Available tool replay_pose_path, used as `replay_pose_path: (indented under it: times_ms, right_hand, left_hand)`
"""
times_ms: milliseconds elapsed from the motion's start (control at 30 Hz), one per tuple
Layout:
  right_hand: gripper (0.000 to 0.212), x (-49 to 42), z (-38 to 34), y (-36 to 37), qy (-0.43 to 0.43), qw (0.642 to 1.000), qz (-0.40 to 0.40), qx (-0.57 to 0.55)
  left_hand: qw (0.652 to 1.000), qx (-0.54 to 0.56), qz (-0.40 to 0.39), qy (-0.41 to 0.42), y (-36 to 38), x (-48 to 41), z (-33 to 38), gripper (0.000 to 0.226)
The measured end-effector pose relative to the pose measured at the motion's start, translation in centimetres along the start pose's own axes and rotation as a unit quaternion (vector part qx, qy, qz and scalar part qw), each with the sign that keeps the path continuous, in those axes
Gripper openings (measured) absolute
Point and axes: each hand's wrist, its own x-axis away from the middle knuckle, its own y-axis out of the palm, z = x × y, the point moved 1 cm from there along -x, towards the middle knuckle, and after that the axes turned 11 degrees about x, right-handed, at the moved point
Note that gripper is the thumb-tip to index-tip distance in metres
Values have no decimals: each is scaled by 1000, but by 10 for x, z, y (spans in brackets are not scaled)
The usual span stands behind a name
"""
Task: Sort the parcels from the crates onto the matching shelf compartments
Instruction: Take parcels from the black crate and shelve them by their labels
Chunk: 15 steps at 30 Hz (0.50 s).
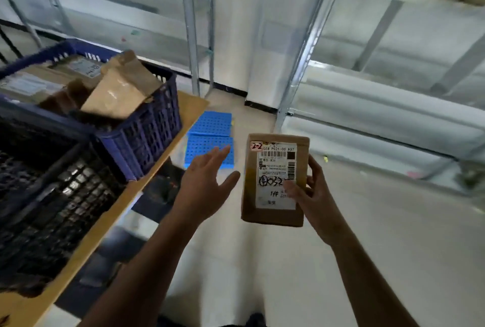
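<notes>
Your right hand (315, 195) is gripping a cardboard box (273, 166) marked 2-2, label facing you. Left hand (207, 179) is hovering just beside it, fingers spread.

one head-worn wide-angle view looks forward and down, close over the tabletop (157, 169) edge, floor (367, 221) beyond.

Two crates stand touching on the table (189, 110): the far crate (147, 137) near its far right corner, with parcels (118, 95) in it, and the near crate (52, 195) before it. Right of the table's edge, the right hand (317, 195) grips the held parcel (273, 211). The left hand (207, 182) is just left of it, apart. The shelves (380, 108) stand behind.
</notes>
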Motion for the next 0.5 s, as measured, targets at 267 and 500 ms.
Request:
replay_pose_path:
  times_ms: [267,500]
  right_hand:
    - [93,41,42,-145,14,995,91,-41]
    - [85,60,61,-231,8,980,190,-65]
  left_hand:
    - [987,-103,-110,60,129,-16,90,70]
    - [968,-121,-176,135,212,-46,155,69]
